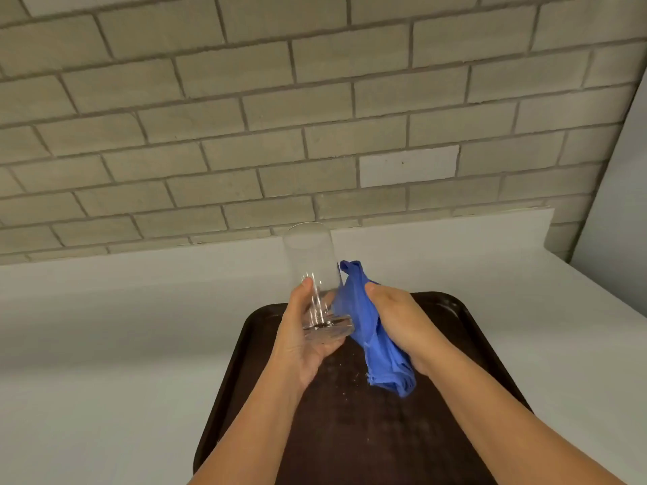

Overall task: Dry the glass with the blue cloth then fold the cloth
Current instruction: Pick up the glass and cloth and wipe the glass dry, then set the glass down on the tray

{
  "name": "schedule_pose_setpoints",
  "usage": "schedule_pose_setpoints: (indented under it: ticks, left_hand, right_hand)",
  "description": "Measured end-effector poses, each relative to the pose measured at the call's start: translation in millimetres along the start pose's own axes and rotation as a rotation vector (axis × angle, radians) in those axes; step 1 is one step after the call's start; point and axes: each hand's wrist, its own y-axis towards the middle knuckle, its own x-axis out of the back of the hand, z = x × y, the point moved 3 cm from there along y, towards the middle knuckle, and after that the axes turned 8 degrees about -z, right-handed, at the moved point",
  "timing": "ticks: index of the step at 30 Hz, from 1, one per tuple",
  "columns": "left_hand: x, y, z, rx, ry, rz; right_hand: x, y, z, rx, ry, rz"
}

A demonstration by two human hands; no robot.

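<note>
- Both hands are raised above the tray (451, 306), each closed around one thing.
- Left hand (301, 337) grips the glass (311, 271) near its base: the thumb lies up the near side of the wall, and the thick base rests against the palm and curled fingers.
- Right hand (399, 320) is closed on the cloth (378, 344), thumb on top, the fingers hidden under the fabric.
- Glass is clear and tall. Its long axis runs nearly upright, tipped a little, with the heavy base low and toward the person and the rim high and away, toward the brick wall (315, 117).
- Glass hangs over the tray's far left part, clear of its surface.
- Cloth is bunched, not folded. Its upper end pokes up just right of the glass wall and touches or nearly touches it; I cannot tell which. Its lower end hangs loose below the right hand, over the middle of the tray.
- Tray is dark brown and lies on a white counter (105, 327), with pale specks scattered on its middle.
</note>
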Motion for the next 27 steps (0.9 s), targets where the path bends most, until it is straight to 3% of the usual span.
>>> schedule_pose_setpoints:
  ticks: [4,10,17,22,27]
  left_hand:
    - [3,8,1,0.069,-0.147,-0.089]
    - [14,16,3,0.088,-0.169,-0.081]
    - [23,19,17,0.034,0.067,-0.047]
    - [29,21,27,-0.136,0.432,-0.133]
    - [24,27,41,-0.282,0.555,-0.185]
  right_hand:
    - [28,2,-12,-0.264,0.397,-0.017]
    - [72,10,-16,-0.264,0.746,-0.145]
    - [92,4,-28,-0.250,0.849,-0.161]
    - [100,-2,-39,-0.278,0.862,-0.173]
    - [104,-8,-50,-0.307,0.868,-0.155]
